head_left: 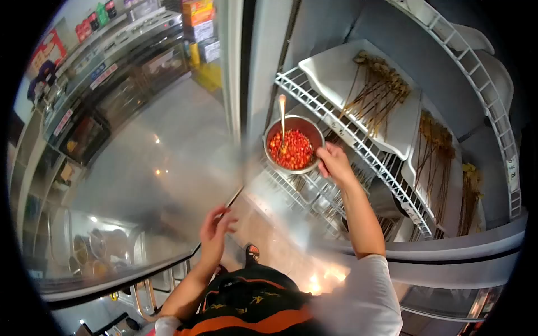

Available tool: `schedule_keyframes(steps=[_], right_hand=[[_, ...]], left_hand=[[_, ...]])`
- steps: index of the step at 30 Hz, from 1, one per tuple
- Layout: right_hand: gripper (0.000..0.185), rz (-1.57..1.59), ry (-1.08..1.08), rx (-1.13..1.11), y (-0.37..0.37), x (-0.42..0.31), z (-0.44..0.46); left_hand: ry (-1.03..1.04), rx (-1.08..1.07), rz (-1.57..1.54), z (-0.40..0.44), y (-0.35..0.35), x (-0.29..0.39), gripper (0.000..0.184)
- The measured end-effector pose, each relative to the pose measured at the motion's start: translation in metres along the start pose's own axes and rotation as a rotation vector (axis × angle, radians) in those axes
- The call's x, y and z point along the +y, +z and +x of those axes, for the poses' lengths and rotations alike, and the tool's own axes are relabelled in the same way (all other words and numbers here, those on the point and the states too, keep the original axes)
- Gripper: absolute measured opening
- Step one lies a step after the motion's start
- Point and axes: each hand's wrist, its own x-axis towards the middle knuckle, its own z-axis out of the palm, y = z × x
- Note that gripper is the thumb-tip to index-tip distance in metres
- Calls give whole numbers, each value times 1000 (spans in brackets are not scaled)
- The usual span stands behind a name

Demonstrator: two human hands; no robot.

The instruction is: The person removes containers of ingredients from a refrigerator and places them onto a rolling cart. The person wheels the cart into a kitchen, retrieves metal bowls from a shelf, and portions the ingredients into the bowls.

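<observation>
I have the pot (306, 124) in my right hand (334, 163), with its fingers holding the pot's side. I can't see just what they grip, because the hand covers it. Red bits (297, 152) in the pot hide the low end of the spoon (282, 109). Left of the pot, my left hand (217, 228) is blurry with half-bent fingers, and I can't tell if they hold the door (168, 224). Right of the pot, the shelf's (314, 105) edge stands between it and a tray (330, 70) of food on sticks (384, 75). Things under the pot are hard to make out.
</observation>
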Motion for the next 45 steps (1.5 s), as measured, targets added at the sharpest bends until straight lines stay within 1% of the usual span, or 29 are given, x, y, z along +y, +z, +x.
schedule_keyframes(steps=[1,3,4,6,9,10,11,13,14,16,17,19,20,21,23,25,27,28,30,31,32,35,37,38,39,41,42,43,45], right_hand=[[11,-42,-36,-29,5,6,-13],[9,-38,33,-63,28,-5,-51],[9,-41,44,-72,38,-3,-65],[9,-63,89,-124,53,-7,-90],[12,-85,45,-198,64,-3,-114],[24,-161,40,-238,61,-8,-119],[24,-157,41,-239,64,-13,-122],[42,-632,-567,113,71,-29,-122],[42,-631,-556,130,76,-35,-120],[55,-596,-793,16,88,-44,-113],[41,-554,-781,-46,90,-45,-111],[23,-627,-884,-112,92,-49,-116],[15,-551,-707,-183,95,-59,-132],[19,-585,-752,-252,93,-59,-140],[19,-510,-547,-334,103,-72,-179],[16,-837,-879,-339,107,-68,-200],[12,-1109,-928,-368,108,-79,-231],[12,-1114,-918,-351,111,-80,-241],[13,-1112,-1086,-187,118,-78,-258],[13,-1121,-1069,-165,121,-77,-262],[18,-1225,-1133,-116,124,-75,-265],[19,-1387,-1135,-51,128,-62,-279],[10,-1167,-814,98,130,-50,-300],[6,-1030,-744,150,134,-48,-304],[6,-1032,-740,156,140,-47,-309],[12,-399,-100,307,156,-48,-315],[18,-142,25,310,159,-43,-312],[18,-143,23,317,161,-39,-310],[20,203,-8,363,162,-33,-306]], left_hand=[[-19,-67,-53,6,6,3,38],[-144,-148,-192,19,17,7,53],[-153,-132,-191,23,22,12,53],[-194,-272,-501,24,26,24,63],[-197,-284,-450,18,19,28,63],[-188,-251,-431,13,19,30,65],[-190,-250,-427,9,17,34,65],[-150,-283,-344,5,17,41,64],[-161,-297,-340,2,17,43,64],[-81,-424,-176,-3,16,44,63],[-94,-447,-171,-8,16,48,63],[-163,-520,-152,-15,14,57,64],[-174,-544,-144,-18,10,60,64],[-144,-580,-118,-20,5,63,64],[-122,-634,-99,-25,-6,64,65],[8,-642,35,-27,-14,62,67],[-8,-668,19,-31,-21,65,68],[-26,-681,9,-33,-24,67,68],[-46,-717,8,-36,-29,69,68],[-63,-731,5,-38,-30,71,69],[-71,-756,3,-40,-30,74,69],[-111,-838,-155,-44,-31,83,62],[-98,-807,-197,-42,-30,83,61],[-93,-812,-238,-44,-28,85,60],[-95,-819,-239,-46,-27,82,60],[-9,-793,-59,-52,-22,73,57],[0,-790,-93,-58,-16,72,54],[2,-797,-95,-61,-15,71,54],[-86,-800,-116,-62,-15,71,53]])
